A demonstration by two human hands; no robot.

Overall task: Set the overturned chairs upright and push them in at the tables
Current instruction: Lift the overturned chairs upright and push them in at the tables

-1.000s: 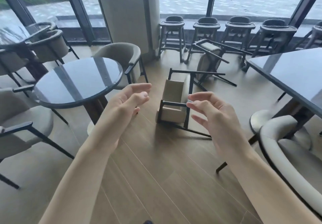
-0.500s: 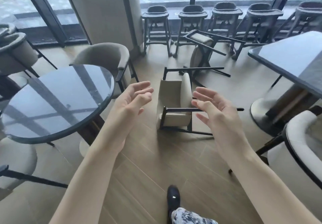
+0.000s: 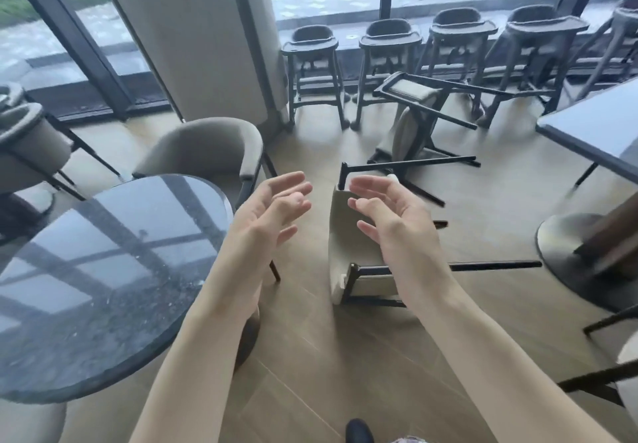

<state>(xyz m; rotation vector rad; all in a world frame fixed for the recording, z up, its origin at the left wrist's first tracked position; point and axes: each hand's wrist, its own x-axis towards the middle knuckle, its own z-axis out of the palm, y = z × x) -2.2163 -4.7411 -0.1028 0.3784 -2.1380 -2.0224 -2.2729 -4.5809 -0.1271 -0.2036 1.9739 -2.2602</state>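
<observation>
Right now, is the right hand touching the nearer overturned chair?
Cannot tell. In the head view the right hand overlaps the nearer overturned chair, but no contact or gap shows.

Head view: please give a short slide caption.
Both open hands reach toward the nearer overturned chair on the floor.

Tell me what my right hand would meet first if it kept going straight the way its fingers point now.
Most likely the nearer overturned beige-cushioned chair with the black frame: the open right hand points forward and slightly left toward its upper black leg and seat edge. Depth is unclear from one view, so it may pass just above.
</observation>
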